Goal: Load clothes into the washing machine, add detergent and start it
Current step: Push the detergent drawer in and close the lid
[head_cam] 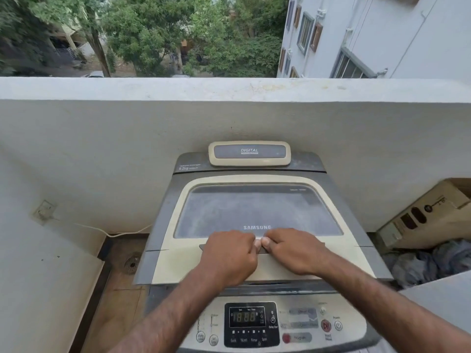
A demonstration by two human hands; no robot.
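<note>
Gripping the dusty lid's (257,212) recessed handle, both hands (260,253) curl side by side.

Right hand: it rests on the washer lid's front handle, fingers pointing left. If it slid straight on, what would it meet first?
The left hand: the right hand already nearly touches it at the fingertips, on the lid.

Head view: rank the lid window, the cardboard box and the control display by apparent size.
1. Lid window, clearly largest.
2. Cardboard box, partly cut off by the frame edge, so its rank is unsure.
3. Control display, smallest.
</note>
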